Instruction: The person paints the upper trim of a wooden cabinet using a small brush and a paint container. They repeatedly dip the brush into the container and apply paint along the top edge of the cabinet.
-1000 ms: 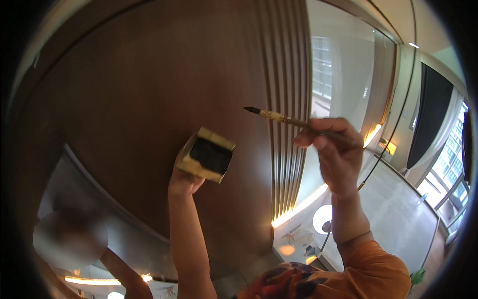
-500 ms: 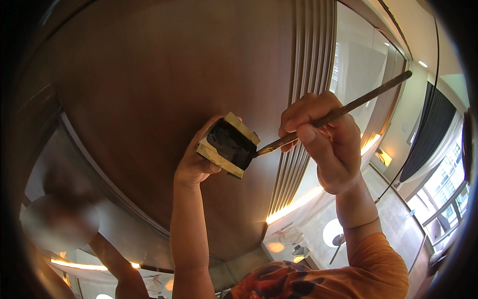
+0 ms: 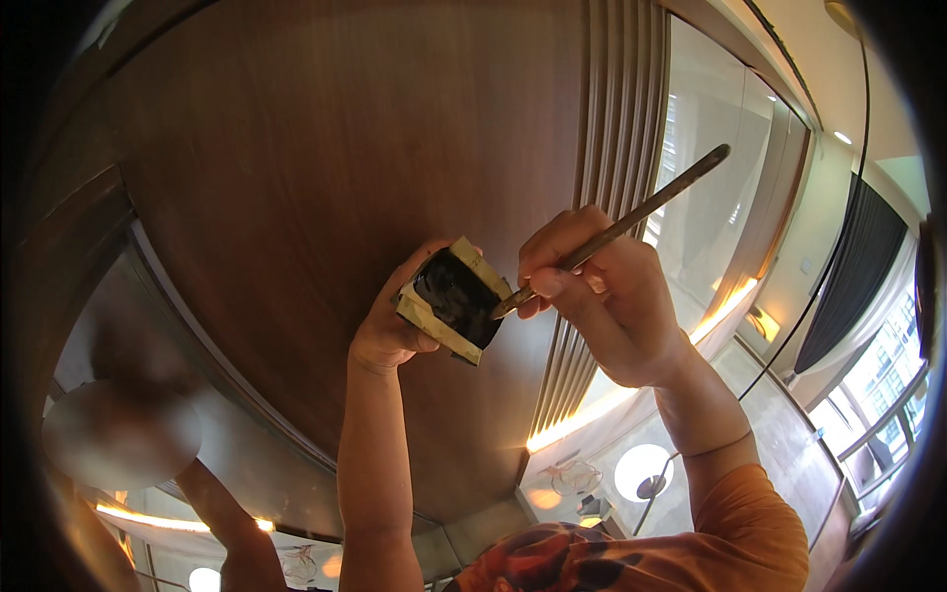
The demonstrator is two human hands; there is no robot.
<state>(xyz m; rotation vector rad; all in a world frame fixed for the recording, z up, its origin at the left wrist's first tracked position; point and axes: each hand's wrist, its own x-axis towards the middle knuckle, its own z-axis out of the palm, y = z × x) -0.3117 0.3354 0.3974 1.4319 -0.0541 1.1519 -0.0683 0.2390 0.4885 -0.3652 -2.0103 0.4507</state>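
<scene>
Brown wood panelling [image 3: 296,197] spreads behind the container [image 3: 427,323] and across most of my feed. To the container's right I see a ribbed strip [image 3: 619,109] on the panelling; farther right hangs a dark curtain [image 3: 856,276] beside a bright window [image 3: 881,365]. Just right of the container, the right hand [image 3: 612,301] pinches a slender brush [image 3: 641,210] between thumb and fingers. At the container's left, the left hand [image 3: 385,333] curls round it, its open top facing me. The brush's long axis slants from above and right of the container down to its right edge, with the right hand gripping near the tip. I cannot tell whether the tip touches the rim or the dark, glossy contents [image 3: 449,279].
</scene>
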